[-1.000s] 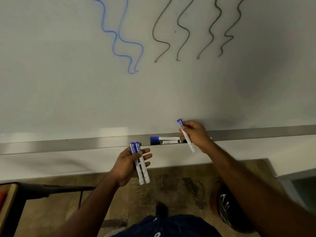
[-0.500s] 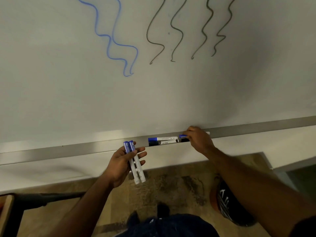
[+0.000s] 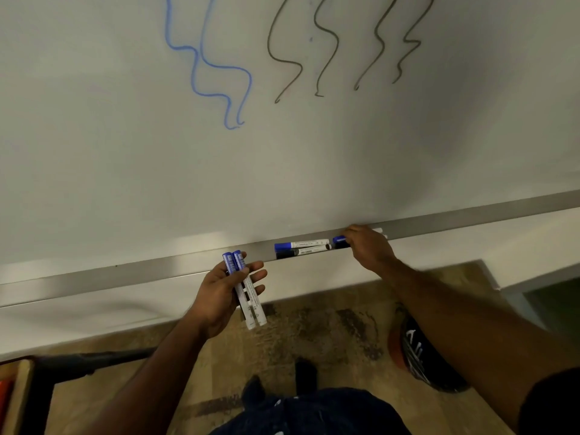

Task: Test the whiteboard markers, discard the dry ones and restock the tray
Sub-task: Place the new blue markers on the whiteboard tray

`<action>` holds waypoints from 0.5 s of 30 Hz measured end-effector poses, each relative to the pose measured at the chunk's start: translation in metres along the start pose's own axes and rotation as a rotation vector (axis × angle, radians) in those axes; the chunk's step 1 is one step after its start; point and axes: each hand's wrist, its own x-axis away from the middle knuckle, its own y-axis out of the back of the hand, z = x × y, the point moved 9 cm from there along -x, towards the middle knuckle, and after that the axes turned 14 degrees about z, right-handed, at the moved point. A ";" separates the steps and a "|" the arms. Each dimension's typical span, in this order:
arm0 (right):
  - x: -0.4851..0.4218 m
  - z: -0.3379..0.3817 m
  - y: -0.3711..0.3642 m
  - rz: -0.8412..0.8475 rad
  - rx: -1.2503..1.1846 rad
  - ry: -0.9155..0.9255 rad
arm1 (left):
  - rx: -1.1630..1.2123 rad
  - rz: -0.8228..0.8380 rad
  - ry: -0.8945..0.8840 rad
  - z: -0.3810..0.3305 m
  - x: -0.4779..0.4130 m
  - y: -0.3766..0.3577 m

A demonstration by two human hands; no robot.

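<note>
A: Nearest first. What's your left hand (image 3: 219, 296) doing?

B: It's clenched round two blue-capped markers (image 3: 244, 290), side by side, caps pointing up toward the tray (image 3: 125, 274), barrels hanging below and in front of it. Your thumb's across the barrels, fingers behind.

A: How do they handle?

B: Light, stiff plastic tubes, I'd judge. Smooth barrels, so likely a bit slippery, and two in one fist can roll against each other. Grip mid-barrel, not by the cap; a cap could pull off.

A: Next out, on the tray?

B: A blue marker (image 3: 299, 245) and a black marker (image 3: 301, 253) lie flat in the tray, parallel, touching or nearly so, the black one on the near edge. Just right of them your right hand (image 3: 368, 251) is down on the tray, covering a third blue marker (image 3: 339, 239); only its cap and a bit of white tail show.

A: Grasping or released?

B: Fingers are wrapped over it, so I'd call it gripped, probably being set down. The tray's a shallow ledge, so lay it flat along the tray or it may roll off.

A: Beyond the tray?

B: The whiteboard (image 3: 314, 167), with blue squiggles (image 3: 201, 64) and black squiggles (image 3: 345, 42) up high.
</note>
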 end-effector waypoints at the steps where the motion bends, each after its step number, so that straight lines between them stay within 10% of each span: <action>1: 0.000 -0.002 -0.001 -0.002 -0.011 -0.029 | -0.005 0.001 0.001 0.000 -0.001 -0.001; 15: 0.024 0.015 0.013 -0.242 -0.205 -0.026 | -0.003 0.024 0.001 -0.002 -0.017 -0.017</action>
